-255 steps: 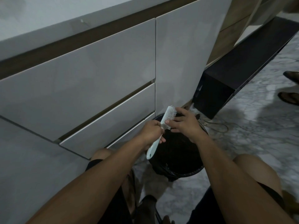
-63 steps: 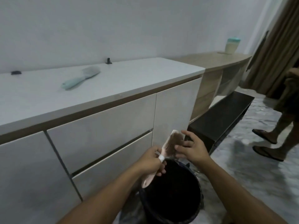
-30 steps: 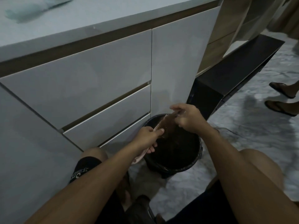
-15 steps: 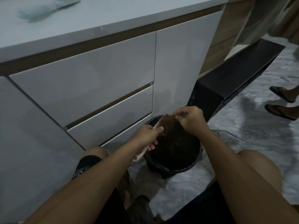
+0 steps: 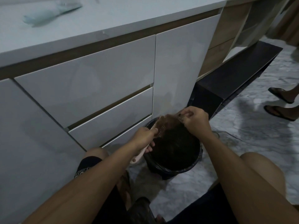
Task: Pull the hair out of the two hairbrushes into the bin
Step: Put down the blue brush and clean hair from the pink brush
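Note:
My left hand (image 5: 144, 136) grips the handle of a pink hairbrush (image 5: 138, 156), whose head is held over the black bin (image 5: 196, 165) on the floor. A sheet of brown hair (image 5: 167, 122) stretches from the brush's bristles to my right hand (image 5: 194, 119), which pinches it at the upper right, above the bin's far rim. The light blue hairbrush (image 5: 48, 12) lies on the white counter (image 5: 113, 15) at the upper left.
White drawers and a cabinet door (image 5: 182, 65) stand right behind the bin. A low black bench (image 5: 234, 75) runs to the right. Another person's sandalled feet (image 5: 281, 102) are on the marble floor at far right. My knees flank the bin.
My right hand has pulled the brown hair up and to the right, away from the pink brush. Earlier I held the light blue brush; it now lies on the counter.

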{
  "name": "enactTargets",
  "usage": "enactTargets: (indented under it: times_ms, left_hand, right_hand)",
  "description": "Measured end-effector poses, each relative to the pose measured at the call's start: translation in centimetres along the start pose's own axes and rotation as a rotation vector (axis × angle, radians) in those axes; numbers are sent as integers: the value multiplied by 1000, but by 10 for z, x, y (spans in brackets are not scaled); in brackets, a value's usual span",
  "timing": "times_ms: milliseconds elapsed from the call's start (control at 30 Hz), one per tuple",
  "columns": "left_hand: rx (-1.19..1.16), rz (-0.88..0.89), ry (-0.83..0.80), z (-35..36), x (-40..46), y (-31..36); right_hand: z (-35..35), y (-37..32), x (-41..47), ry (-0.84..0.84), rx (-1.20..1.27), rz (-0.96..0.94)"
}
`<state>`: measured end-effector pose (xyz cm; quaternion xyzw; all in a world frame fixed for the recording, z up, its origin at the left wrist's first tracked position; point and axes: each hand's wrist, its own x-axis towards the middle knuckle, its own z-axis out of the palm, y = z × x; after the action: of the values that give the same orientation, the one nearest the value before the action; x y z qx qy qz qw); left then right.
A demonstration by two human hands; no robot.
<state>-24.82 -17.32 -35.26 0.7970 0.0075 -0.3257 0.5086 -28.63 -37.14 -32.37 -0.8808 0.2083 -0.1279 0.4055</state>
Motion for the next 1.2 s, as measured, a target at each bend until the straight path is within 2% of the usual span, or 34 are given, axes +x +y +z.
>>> enactTargets:
  times_ms: [100,167,300,400,600,733,833,967,1067,1200]
  left_hand:
    - [45,32,0,4,1,-2]
    - [71,56,4,8,-1,-1]
    - [74,83,-23,12,-4,-1]
    - [62,71,-41,9,-5,-1]
    - [71,71,-47,1,-1,2]
    - [84,63,-33,1,-3,3]
    - [112,58,-20,4,-6,6]
    - [122,68,-44,6,-8,8]
    - [132,77,-70,6,-7,4]
    - [112,98,-37,3,-3,3]
  right_hand:
    - [8,-1,-8,-248,26,-34]
    - [15,-3,-14,-336,-14,-59]
    - [18,-1,-13,-226,-150,-189]
    - [13,-2,-7,-115,-121,-150]
    - [11,-3,-3,2,-143,-75]
    - [13,-1,-4,-36,-100,-131]
    - [15,-1,-8,-188,-97,-318]
    - [17,-9,-13,-343,-266,-405]
    - [15,-9,-11,-281,-279,-370]
    - [12,-2,-6,-72,-201,-318]
